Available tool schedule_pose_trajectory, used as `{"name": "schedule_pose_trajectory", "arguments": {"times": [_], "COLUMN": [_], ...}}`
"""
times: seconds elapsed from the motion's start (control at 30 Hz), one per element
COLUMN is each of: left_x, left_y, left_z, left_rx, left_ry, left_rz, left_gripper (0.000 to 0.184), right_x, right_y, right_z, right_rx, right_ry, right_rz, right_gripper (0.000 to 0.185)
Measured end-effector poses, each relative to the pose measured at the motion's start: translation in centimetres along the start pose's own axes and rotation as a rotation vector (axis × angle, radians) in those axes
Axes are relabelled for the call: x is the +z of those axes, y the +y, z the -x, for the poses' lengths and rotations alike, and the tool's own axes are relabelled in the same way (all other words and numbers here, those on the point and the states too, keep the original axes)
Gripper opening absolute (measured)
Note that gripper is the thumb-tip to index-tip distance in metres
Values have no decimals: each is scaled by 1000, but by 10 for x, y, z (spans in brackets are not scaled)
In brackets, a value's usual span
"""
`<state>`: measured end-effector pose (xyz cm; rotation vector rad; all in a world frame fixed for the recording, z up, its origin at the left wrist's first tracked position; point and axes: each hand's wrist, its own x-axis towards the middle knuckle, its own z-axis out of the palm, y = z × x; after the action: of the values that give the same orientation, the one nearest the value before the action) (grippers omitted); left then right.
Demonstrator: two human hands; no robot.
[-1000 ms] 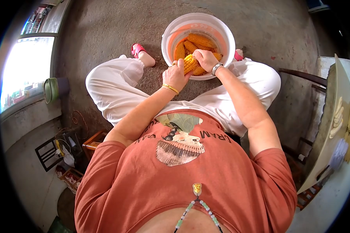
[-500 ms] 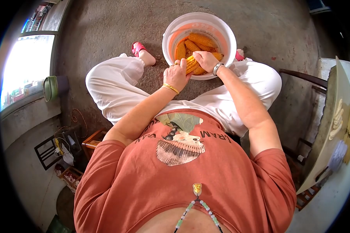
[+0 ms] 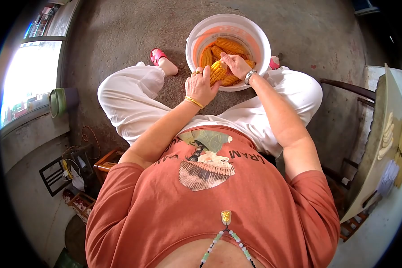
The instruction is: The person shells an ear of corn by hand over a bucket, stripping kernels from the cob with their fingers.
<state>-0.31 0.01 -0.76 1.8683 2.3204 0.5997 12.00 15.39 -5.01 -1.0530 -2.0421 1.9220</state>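
Over the near side of a white bucket (image 3: 264,49), my left hand (image 3: 201,86) is closed around the lower part of a yellow corn cob (image 3: 218,71). My right hand (image 3: 236,64) grips the same cob near its upper end, thumb pressed close to the tip. The cob is tilted, and part of it is hidden by my fingers. Below it inside the bucket lie several more corn cobs (image 3: 231,45), leaning against one another. Loose kernels beneath them are hard to make out.
The bucket stands on a concrete floor (image 3: 134,31) between my legs. A board-topped table (image 3: 375,143) is on the right, with a dark wooden bar (image 3: 348,89) beside it. On the left are a green container (image 3: 58,102) and a wooden chair (image 3: 106,165).
The cob has turned to a steeper angle, so its upper end now shows between my hands. My right hand has shifted slightly up and left; my left hand has barely moved.
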Motion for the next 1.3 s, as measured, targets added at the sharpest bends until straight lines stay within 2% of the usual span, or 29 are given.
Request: {"name": "schedule_pose_trajectory", "arguments": {"times": [0.17, 0.27, 0.37, 0.57, 0.67, 0.77, 0.87, 0.97, 1.07, 1.17, 1.3], "left_x": [0, -7, -4, 6, 9, 11, 10, 10, 10, 4, -2], "left_y": [-3, 2, 1, -4, -6, -8, -8, -6, -4, 0, 2], "left_z": [-1, -3, -3, -1, -2, -1, -2, -2, -1, -2, -2], "left_rx": [-22, -60, -102, -69, -112, -93, -139, -135, -119, -127, -111], "left_ry": [-63, -92, -142, -108, -193, -164, -178, -168, -177, -210, -194], "left_rz": [28, 41, 31, 62, 84, 78, 118, 123, 89, 46, 32], "left_gripper": [57, 57, 57, 53, 58, 59, 60, 59, 58, 55, 57], "right_x": [2, 0, 0, 6, 8, 11, 8, 5, 2, -3, 6], "right_y": [-5, -11, -9, -4, -9, 2, 4, 4, 3, -6, -3], "right_z": [3, 6, 4, 5, 10, 6, 3, 3, 1, 4, 5], "right_rx": [-112, -76, -119, -278, -248, -261, -291, -227, -36, -60, -180], "right_ry": [-5, -47, -63, -31, 6, 109, 105, 69, -21, -86, -34], "right_rz": [121, 145, 118, 194, 188, 262, 278, 153, 16, 116, 115], "right_gripper": [71, 71, 68, 61, 54, 50, 48, 52, 56, 59, 59]}}
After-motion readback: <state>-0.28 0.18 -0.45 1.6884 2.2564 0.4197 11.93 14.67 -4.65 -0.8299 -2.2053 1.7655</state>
